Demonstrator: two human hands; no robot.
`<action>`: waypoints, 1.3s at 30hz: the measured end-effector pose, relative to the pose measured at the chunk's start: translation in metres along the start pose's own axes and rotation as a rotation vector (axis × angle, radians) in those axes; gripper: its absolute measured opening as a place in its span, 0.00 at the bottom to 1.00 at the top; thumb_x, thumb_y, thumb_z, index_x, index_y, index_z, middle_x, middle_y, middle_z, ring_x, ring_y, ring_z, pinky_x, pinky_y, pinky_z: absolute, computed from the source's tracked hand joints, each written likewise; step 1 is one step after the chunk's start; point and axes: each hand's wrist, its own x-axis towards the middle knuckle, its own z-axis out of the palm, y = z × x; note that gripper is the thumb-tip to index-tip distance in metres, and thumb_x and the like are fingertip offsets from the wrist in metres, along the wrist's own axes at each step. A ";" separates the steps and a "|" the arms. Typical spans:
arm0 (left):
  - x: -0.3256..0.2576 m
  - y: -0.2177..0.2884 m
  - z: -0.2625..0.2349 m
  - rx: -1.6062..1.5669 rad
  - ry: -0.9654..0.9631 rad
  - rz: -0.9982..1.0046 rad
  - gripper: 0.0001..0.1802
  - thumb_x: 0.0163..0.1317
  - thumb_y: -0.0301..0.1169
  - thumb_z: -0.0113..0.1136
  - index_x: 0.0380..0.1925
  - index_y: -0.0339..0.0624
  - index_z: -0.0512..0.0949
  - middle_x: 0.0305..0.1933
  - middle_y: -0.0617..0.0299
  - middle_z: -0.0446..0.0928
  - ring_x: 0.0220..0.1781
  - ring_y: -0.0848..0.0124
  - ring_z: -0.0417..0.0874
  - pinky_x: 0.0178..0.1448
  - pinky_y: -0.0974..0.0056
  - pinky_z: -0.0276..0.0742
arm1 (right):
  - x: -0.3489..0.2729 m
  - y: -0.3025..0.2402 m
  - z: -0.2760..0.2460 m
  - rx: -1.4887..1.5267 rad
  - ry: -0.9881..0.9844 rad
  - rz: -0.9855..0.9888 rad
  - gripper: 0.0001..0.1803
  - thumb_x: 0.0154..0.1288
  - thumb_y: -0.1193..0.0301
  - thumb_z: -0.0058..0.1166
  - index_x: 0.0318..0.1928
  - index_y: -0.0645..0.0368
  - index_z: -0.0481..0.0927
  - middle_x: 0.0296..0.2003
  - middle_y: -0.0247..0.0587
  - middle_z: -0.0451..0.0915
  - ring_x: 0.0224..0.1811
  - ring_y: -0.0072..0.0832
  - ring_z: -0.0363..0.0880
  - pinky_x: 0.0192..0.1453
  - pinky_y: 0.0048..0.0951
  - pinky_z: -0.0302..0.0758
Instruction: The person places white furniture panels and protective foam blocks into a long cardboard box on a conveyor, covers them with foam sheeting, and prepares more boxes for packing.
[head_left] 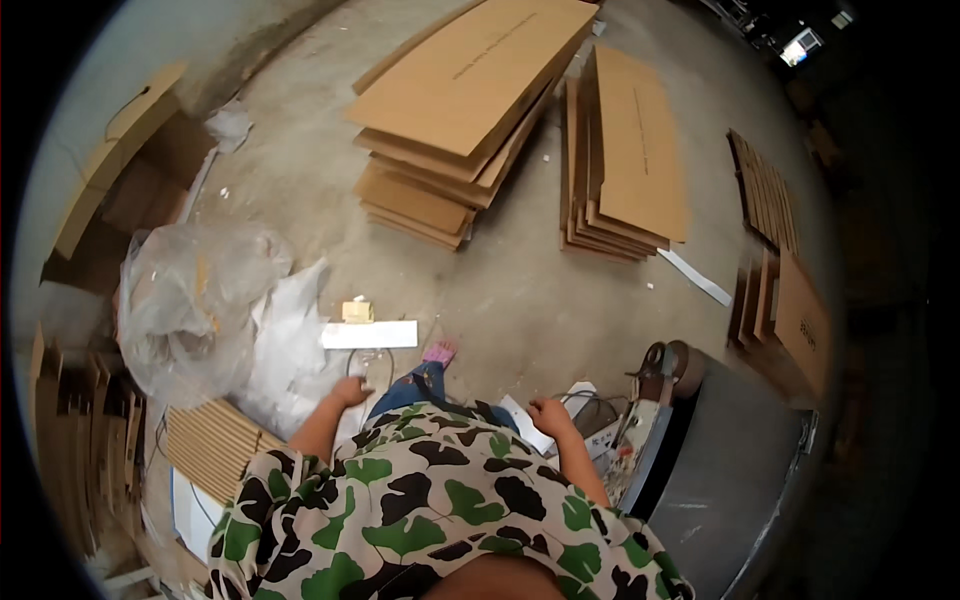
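Observation:
My left hand (350, 390) hangs low at my left side, fingers curled, in front of white plastic sheeting (285, 335). Whether anything sits inside that hand is too small to see. On the other side, my right hand (547, 415) is closed too, its knuckles forward, and what it holds, if anything, is hidden. A flat white piece (525, 424) shows right beside it; I cannot tell whether they touch. Between my hands, one foot in a pink shoe (439, 352) is forward on the floor.
Flat cardboard stacks (470, 75) (640, 150) lie ahead, with more cardboard (795, 315) at far right. A grey-topped machine or table (735, 470) stands close on my right. Crumpled clear plastic (190, 310), a white strip (370, 334) and a small yellow box (357, 311) lie at left.

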 end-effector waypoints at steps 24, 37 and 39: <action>0.326 0.428 -0.166 -0.392 -0.326 -0.065 0.19 0.59 0.39 0.58 0.44 0.36 0.75 0.36 0.59 0.79 0.39 0.72 0.78 0.46 0.69 0.72 | 0.378 0.229 -0.195 1.564 0.463 0.758 0.13 0.62 0.66 0.48 0.42 0.62 0.73 0.30 0.39 0.76 0.27 0.27 0.76 0.29 0.26 0.77; 0.476 0.473 -0.083 -0.010 -0.098 0.262 0.14 0.54 0.35 0.61 0.40 0.41 0.77 0.49 0.49 0.74 0.40 0.54 0.79 0.43 0.62 0.75 | 0.632 0.394 -0.092 1.920 0.633 0.737 0.12 0.60 0.66 0.52 0.40 0.61 0.75 0.28 0.37 0.75 0.30 0.25 0.74 0.29 0.25 0.70; 0.492 0.472 -0.077 0.061 -0.076 0.333 0.15 0.55 0.35 0.61 0.40 0.41 0.76 0.46 0.50 0.75 0.42 0.53 0.78 0.45 0.61 0.75 | 0.662 0.419 -0.076 1.989 0.739 0.749 0.12 0.59 0.66 0.52 0.40 0.61 0.75 0.28 0.38 0.75 0.30 0.25 0.74 0.29 0.25 0.70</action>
